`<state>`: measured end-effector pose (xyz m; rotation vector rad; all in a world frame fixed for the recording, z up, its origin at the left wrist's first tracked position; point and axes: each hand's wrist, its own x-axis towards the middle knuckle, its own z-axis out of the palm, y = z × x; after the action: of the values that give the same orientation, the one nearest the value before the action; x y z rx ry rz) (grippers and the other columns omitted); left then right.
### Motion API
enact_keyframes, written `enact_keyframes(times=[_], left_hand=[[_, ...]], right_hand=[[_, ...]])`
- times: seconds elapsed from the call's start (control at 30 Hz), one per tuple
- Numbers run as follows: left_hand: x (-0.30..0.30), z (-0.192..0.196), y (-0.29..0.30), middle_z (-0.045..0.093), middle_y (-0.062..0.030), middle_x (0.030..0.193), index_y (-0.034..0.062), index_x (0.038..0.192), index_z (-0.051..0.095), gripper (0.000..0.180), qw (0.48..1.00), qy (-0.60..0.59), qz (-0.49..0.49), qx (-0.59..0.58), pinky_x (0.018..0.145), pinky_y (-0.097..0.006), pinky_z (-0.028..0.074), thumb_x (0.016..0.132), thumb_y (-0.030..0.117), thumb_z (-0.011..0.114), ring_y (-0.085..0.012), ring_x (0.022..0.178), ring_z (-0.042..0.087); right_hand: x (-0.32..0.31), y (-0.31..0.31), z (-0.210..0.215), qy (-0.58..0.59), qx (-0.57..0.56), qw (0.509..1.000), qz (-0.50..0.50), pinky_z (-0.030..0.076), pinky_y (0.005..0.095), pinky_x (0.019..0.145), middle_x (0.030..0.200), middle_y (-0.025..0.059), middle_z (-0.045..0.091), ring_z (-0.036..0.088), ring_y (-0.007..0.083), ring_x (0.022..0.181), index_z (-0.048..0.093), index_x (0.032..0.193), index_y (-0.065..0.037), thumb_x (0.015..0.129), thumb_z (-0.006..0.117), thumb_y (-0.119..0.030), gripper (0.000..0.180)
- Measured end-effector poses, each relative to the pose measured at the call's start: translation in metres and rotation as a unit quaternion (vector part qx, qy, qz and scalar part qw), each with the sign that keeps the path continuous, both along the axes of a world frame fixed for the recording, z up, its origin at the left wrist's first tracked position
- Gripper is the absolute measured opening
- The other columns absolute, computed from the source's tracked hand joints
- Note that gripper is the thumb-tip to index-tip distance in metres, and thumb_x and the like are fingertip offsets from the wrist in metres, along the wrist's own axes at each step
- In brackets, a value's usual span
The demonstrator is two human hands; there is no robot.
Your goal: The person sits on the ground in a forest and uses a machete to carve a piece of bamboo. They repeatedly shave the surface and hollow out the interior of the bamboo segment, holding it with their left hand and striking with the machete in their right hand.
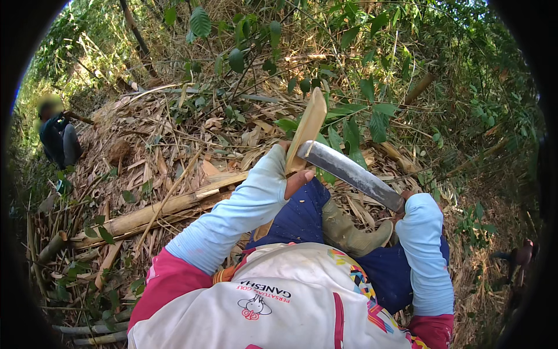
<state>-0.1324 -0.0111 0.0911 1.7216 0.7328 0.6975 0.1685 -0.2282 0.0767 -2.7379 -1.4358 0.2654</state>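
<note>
Left hand (279, 170) grips wooden strip (308, 125), jutting above it — right hand (415, 205) grasps knife (351, 174).

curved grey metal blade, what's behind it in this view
Broad green leaves and brown dry leaf litter show around the curved grey metal blade; whatever lies directly behind it is covered and cannot be seen.

Sunlit green thicket (465, 64), dry leaf litter (168, 131)

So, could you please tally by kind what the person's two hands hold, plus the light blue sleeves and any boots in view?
Large knife: 1
Pale wooden strip: 1
Light blue sleeves: 2
Muddy boot: 1
Total: 5
</note>
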Motion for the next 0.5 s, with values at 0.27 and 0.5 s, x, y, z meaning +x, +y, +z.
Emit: enact_keyframes(times=[0.27,0.5], left_hand=[[0.059,0.038,-0.030,0.065,-0.0099,0.098,0.0074,0.144,0.036,0.057,0.951,-0.069,-0.194,-0.229,0.058,-0.028,0.053,0.095,0.022,0.062,-0.0136,0.070,0.062],[0.153,0.023,-0.105,0.067,-0.0115,0.091,-0.0005,0.126,0.047,0.034,0.918,0.027,-0.327,-0.223,0.053,-0.025,0.046,0.100,0.021,0.053,-0.0108,0.060,0.055]], right_hand=[[-0.027,-0.067,0.078,-0.102,0.121,0.984,-0.084,0.049,0.0373,0.065,0.078,0.0153,0.062,0.061,0.0335,0.070,0.068,0.101,-0.007,0.074,0.069,-0.003,0.027],[-0.029,-0.201,0.048,-0.112,0.097,0.957,-0.251,0.048,0.0384,0.064,0.077,0.0162,0.062,0.061,0.0352,0.071,0.070,0.103,-0.008,0.076,0.068,-0.002,0.028]])
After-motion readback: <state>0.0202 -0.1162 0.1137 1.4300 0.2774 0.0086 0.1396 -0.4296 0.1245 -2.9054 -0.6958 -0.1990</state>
